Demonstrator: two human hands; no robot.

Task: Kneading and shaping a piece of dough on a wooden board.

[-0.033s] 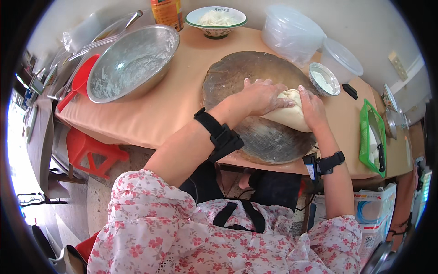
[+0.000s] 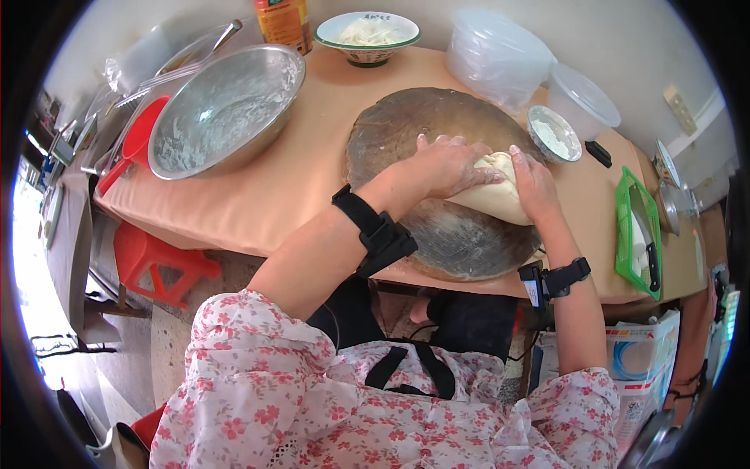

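Note:
A pale, smooth lump of dough (image 2: 501, 205) rests on the right part of a round, dark wooden board (image 2: 414, 113) dusted with flour. My left hand (image 2: 453, 166) lies over the dough's upper left side, its fingers curled onto it and floury. Against the dough's right end presses my right hand (image 2: 534, 186), with the fingers pointing away from me and bent round its edge. Both hands touch the dough, and the palms are hidden. Just beyond the right hand stands a small bowl of white flour (image 2: 555, 137).
A floury metal basin (image 2: 226, 109) and a red scoop (image 2: 142, 139) stand at the left. A bowl of white shreds (image 2: 369, 35) and clear plastic tubs (image 2: 500, 59) line the back. At the right, a green basket (image 2: 637, 234) holds a knife (image 2: 653, 266). A red stool (image 2: 160, 262) is below left.

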